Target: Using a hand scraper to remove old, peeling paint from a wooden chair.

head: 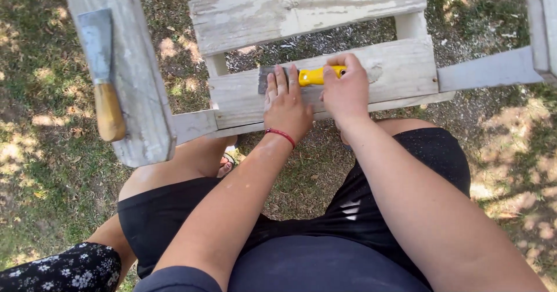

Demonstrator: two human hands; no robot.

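Head view: right hand (346,89) clenched on yellow-handled scraper (301,76), left hand (285,103) pressing blade flat onto weathered slat (400,69); better kept low-angle, steady pressure; spare wooden-handled scraper (100,66) resting on left plank (139,95)

One view only, from the person's head, looking steeply down and slightly forward. Nearest, at the bottom, are the person's lap and forearms; farther up, close in, lie the weathered white wooden slats (325,77), with a rail (130,89) at left. Grass (35,153) fills the far ground beyond.
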